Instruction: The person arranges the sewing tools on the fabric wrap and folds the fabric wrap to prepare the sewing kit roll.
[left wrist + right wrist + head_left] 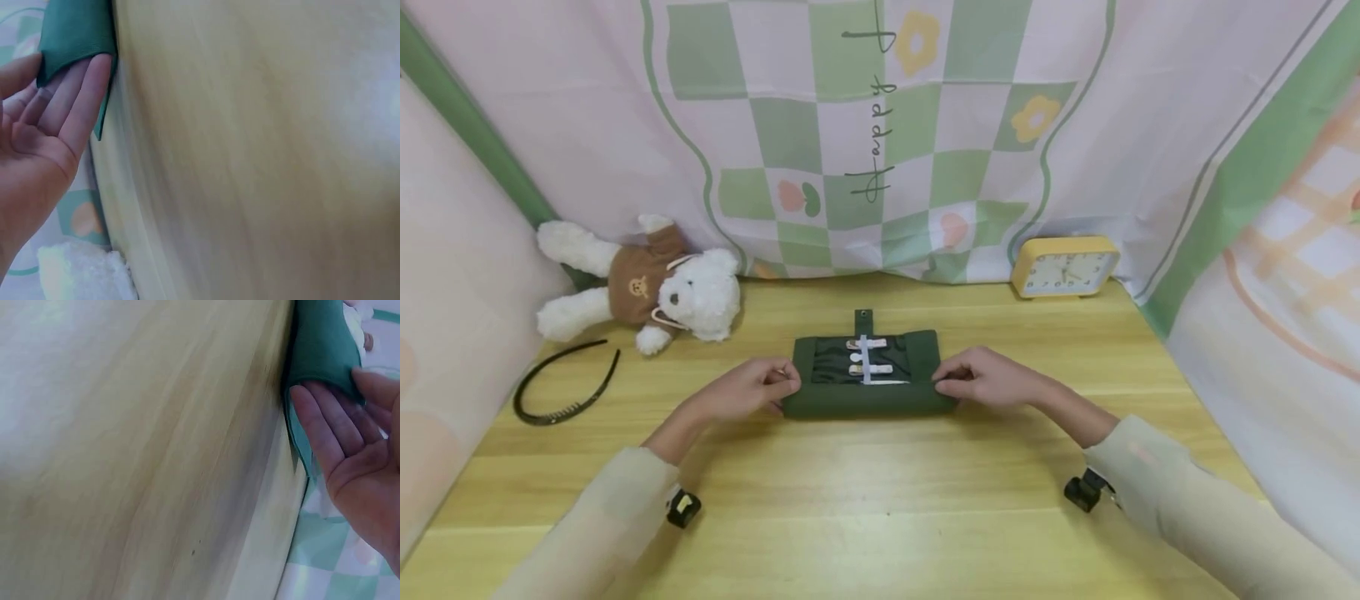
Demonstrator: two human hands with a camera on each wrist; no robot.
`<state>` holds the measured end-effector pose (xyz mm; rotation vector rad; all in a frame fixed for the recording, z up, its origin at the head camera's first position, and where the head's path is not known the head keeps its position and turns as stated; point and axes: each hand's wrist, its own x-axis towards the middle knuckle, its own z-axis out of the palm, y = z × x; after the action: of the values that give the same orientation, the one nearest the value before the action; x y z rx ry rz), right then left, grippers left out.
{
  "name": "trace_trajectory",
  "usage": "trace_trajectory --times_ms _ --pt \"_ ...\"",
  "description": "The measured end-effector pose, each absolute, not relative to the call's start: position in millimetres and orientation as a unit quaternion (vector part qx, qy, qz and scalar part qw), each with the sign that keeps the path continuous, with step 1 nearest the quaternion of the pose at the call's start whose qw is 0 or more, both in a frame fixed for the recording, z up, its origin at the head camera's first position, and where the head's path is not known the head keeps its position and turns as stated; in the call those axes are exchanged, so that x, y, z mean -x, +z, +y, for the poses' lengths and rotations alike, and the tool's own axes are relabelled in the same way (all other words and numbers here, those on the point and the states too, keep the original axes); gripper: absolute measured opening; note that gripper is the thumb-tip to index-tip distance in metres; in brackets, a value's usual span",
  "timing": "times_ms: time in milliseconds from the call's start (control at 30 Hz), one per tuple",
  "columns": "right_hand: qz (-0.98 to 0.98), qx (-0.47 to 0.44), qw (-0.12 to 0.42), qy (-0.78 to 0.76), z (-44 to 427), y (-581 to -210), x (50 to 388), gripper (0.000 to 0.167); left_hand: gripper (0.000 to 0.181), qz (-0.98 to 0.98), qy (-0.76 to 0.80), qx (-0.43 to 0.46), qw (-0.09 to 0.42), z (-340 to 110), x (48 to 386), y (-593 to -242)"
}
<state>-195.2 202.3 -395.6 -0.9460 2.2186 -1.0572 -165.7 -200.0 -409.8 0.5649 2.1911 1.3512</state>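
Observation:
A dark green roll-up pouch (868, 403) lies across the table, its near side folded over toward the middle. Inside, a pale elastic band (865, 358) crosses several small light-coloured items (871, 369); their kind is too small to tell. A strap with a snap (863, 322) sticks out from the far edge. My left hand (752, 387) pinches the left end of the fold, thumb on the upper side and fingers tucked into its open end. At the right end, my right hand (992, 379) pinches the fold likewise, as the right wrist view shows on the green cloth (322, 347).
On the wooden table (865, 517), a white plush dog (700, 292) in a brown top lies at the back left. A black headband (561, 410) is in front of it. A yellow alarm clock (1063, 267) stands back right, before a checkered curtain (850, 133).

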Motion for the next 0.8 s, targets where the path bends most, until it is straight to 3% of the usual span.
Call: trace_trajectory --times_ms 200,533,800 --pt "0.817 0.254 0.283 -0.434 196 -402 203 0.023 0.016 0.811 0.498 -0.176 0.253 -197 173 -416" --pt "0.836 0.242 0.255 -0.421 190 -409 204 0.022 0.01 0.831 0.481 -0.166 0.224 -192 174 -419" --pt "0.854 0.347 0.15 -0.358 187 -411 204 0.018 0.009 0.856 0.443 -0.233 0.128 -193 171 -421"
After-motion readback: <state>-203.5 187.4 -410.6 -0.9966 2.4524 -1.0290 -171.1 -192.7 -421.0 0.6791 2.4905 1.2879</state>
